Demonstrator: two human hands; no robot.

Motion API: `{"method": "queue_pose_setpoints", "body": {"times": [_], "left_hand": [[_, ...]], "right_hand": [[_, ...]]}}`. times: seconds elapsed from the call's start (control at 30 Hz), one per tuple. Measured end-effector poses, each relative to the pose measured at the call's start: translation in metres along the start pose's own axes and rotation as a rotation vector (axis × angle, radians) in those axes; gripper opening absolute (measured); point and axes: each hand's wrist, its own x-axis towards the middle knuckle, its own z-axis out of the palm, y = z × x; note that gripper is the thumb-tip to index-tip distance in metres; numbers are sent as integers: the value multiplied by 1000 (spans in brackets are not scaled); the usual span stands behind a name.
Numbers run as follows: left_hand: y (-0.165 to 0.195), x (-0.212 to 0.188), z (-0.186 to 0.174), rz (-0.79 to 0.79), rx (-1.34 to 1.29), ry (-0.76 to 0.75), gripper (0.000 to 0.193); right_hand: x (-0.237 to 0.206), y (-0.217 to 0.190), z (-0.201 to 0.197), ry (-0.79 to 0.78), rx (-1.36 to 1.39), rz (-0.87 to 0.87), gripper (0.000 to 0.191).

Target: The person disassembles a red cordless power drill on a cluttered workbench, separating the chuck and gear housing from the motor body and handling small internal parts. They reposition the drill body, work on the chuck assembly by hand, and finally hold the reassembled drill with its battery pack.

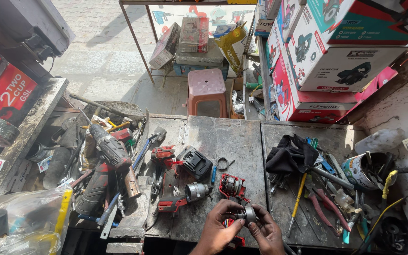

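My left hand and my right hand meet at the bench's front edge, both gripping a small round grey metal motor part with coloured wires below it. Just beyond it lies a red open motor housing. To the left sit a silver drill chuck, a red drill body half and a black battery pack. A metal ring lies on the grey metal bench.
A heap of drills and hand tools fills the left side. A black cloth, screwdrivers and pliers and a tin of tools crowd the right. Stacked tool boxes and a pink stool stand behind.
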Motion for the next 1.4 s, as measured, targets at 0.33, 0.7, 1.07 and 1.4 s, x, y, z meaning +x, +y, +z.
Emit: {"method": "queue_pose_setpoints", "body": {"times": [0.33,0.7,1.07,1.4], "left_hand": [[4,0,-3,-191,-116,-10,37],[7,-1,-3,-123,-92,-47,39],[-2,-3,-4,-29,-41,-53,38],[-3,-3,-3,-61,-10,-47,37]], "right_hand": [[-2,-4,-1,-10,-28,-38,60],[-4,5,-7,42,-18,-21,61],[-9,9,-12,33,-54,-20,61],[-11,8,-12,35,-86,17,62]]}}
